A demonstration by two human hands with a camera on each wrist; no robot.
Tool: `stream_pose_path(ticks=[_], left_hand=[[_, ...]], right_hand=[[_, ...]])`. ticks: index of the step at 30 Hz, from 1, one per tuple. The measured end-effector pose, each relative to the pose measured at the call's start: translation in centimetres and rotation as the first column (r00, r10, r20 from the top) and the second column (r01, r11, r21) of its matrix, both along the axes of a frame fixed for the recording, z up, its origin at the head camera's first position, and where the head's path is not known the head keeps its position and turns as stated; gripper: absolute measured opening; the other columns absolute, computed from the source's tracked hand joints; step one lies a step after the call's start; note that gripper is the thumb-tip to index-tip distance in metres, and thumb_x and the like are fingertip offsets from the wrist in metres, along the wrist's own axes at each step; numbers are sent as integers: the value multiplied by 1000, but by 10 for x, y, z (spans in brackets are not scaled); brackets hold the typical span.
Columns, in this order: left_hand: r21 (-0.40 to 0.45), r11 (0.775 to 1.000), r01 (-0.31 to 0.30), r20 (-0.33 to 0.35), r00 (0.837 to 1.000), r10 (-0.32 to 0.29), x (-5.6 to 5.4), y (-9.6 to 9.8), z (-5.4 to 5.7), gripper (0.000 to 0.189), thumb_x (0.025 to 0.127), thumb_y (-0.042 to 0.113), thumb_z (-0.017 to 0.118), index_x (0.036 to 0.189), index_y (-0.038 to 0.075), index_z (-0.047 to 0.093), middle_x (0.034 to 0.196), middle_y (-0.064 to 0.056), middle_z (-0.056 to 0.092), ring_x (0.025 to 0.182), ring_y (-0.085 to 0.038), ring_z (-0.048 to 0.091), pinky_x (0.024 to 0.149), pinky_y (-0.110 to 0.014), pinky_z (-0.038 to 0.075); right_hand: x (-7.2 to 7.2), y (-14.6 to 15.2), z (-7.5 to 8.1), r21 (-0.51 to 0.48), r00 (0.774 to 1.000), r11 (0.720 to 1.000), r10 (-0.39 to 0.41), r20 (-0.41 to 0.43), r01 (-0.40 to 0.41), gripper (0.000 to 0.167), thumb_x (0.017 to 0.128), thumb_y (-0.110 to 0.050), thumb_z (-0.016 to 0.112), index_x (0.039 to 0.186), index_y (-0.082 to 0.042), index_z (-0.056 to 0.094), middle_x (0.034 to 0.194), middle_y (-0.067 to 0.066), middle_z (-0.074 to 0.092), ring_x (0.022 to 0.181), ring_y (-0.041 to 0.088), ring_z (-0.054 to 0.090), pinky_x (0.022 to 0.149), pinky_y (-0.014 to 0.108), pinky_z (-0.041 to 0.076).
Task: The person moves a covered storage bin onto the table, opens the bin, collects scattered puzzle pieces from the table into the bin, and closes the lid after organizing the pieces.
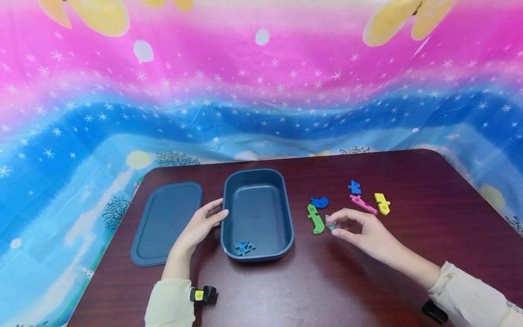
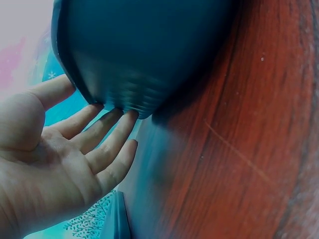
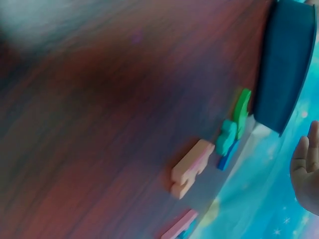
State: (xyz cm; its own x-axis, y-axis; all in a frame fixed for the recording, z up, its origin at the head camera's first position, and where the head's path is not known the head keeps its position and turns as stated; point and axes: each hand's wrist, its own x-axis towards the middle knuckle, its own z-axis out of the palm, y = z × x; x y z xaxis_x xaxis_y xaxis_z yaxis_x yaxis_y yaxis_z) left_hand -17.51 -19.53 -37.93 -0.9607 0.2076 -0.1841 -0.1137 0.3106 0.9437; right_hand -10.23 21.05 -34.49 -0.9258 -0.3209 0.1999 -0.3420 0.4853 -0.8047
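My left hand (image 1: 203,225) holds the left rim of a dark blue-grey plastic box (image 1: 291,227), thumb over the edge and fingertips against the outer wall. A blue-grey puzzle piece (image 1: 244,248) lies in the box's near left corner. In the head view my right hand (image 1: 365,231) is above the table, its thumb and index finger apart near a teal puzzle piece (image 1: 329,223). The right wrist view shows that hand (image 3: 306,174) raised away from the teal piece (image 3: 227,137). An orange puzzle piece (image 3: 191,167) there is hidden in the head view.
Beside the teal piece lie a green (image 1: 316,220) and a blue puzzle piece (image 1: 320,202). Farther right are another blue piece (image 1: 355,187), a pink one (image 1: 363,205) and a yellow one (image 1: 382,204). The box's lid (image 1: 169,218) lies left on the brown table (image 1: 269,295).
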Motion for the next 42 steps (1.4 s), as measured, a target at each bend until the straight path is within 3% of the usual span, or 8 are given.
stream_pose_path(ticks=[7, 12, 17, 21, 30, 37, 42], left_hand=[[7, 1000, -1, 0, 1000, 1, 0, 0, 1, 63, 99, 34, 61, 152, 7, 38, 154, -21, 37, 140, -35, 38, 107, -52, 39], [2, 1000, -7, -4, 1000, 7, -1, 0, -1, 62, 100, 33, 61, 151, 7, 38, 153, -21, 38, 139, -35, 39, 106, -51, 40], [-2, 1000, -8, -7, 1000, 8, -1, 0, -1, 61, 100, 32, 61, 151, 7, 39, 153, -21, 38, 139, -35, 40, 106, -51, 41], [11, 1000, -8, 0, 1000, 8, 0, -1, 0, 63, 99, 33, 61, 152, 7, 37, 153, -21, 38, 139, -35, 39, 107, -51, 40], [5, 1000, -9, 5, 1000, 9, -1, 0, -1, 65, 99, 35, 62, 152, 8, 37, 154, -20, 37, 140, -35, 38, 107, -51, 40], [6, 1000, -10, 7, 1000, 10, -1, 0, -2, 64, 99, 34, 62, 152, 8, 37, 154, -19, 38, 139, -34, 39, 107, -50, 40], [5, 1000, -4, 5, 1000, 4, 0, 1, 0, 65, 99, 34, 61, 152, 6, 36, 153, -21, 38, 139, -35, 39, 107, -51, 40]], right_hand=[[5, 15, -10, 25, 1000, 1000, -11, 24, 10, 19, 90, -13, 74, 109, -12, 69, 98, 4, 69, 82, 12, 62, 65, 27, 51], [8, 26, -16, 41, 998, 999, -25, 64, 23, 19, 92, -15, 72, 110, -12, 69, 101, 6, 69, 85, 12, 63, 70, 27, 54], [9, 36, -21, 84, 999, 996, -42, 22, 40, 19, 91, -13, 73, 110, -13, 69, 100, 1, 69, 82, 10, 63, 66, 25, 51], [8, 43, -26, 93, 999, 995, -35, 0, 35, 22, 89, -10, 74, 111, -12, 69, 102, 0, 69, 84, 10, 65, 71, 24, 54], [3, 63, -35, 95, 997, 995, -36, 74, 29, 27, 89, -14, 75, 115, -7, 67, 102, 4, 70, 88, 10, 67, 74, 21, 55], [1, 74, -40, 139, 999, 990, -34, 21, 30, 27, 89, -10, 74, 115, -8, 68, 106, 5, 69, 90, 11, 66, 74, 18, 53], [1, 78, -44, 174, 999, 984, -32, 1, 31, 26, 88, -10, 75, 113, -10, 68, 99, 0, 67, 83, 9, 62, 69, 20, 51]])
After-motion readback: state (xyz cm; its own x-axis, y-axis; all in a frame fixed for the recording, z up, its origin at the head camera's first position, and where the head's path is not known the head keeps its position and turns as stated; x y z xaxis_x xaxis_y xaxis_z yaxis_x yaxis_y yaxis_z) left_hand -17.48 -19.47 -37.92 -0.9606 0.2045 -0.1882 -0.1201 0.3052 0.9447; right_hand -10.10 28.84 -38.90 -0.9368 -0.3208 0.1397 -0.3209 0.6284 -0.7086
